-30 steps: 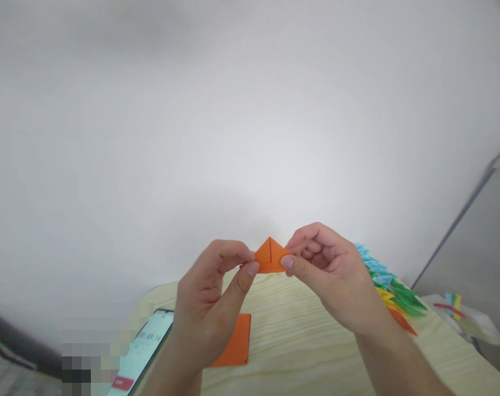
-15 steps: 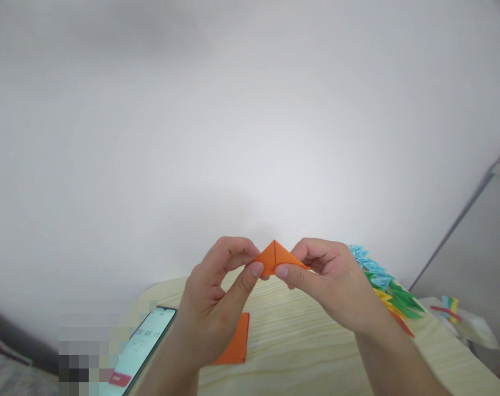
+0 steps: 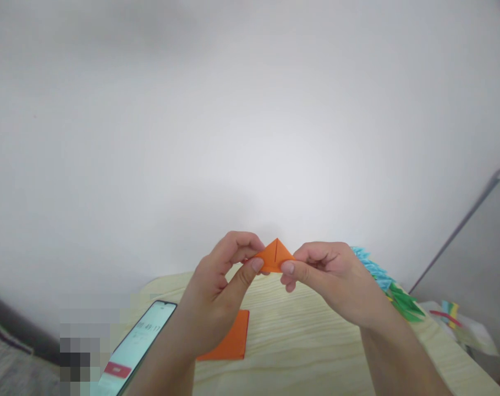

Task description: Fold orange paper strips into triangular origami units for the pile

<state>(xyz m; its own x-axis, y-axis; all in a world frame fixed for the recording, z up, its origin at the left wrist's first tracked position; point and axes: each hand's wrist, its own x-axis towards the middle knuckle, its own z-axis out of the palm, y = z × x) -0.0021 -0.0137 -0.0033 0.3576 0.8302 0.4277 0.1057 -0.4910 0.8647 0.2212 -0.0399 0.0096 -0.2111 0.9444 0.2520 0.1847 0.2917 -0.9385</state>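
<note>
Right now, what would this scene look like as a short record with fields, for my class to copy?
Held item: folded paper, orange, point upward, dark line down its middle
Left hand: pinches its left side
Right hand: pinches its right side
Surface: pale table, wood grain
On it: flat orange paper, partly hidden
At left: phone, screen lit
At right: blue paper pieces, green paper pieces

From here it looks like somebody's home, a plain corner of a room: a bare pale wall [image 3: 250, 110], a small wood-grained bench [image 3: 295, 341] with a rounded corner set close to it, a phone [image 3: 138, 346] lying on top, and folded paper pieces [image 3: 377, 269] (cheerful blues and greens) towards one side.
</note>
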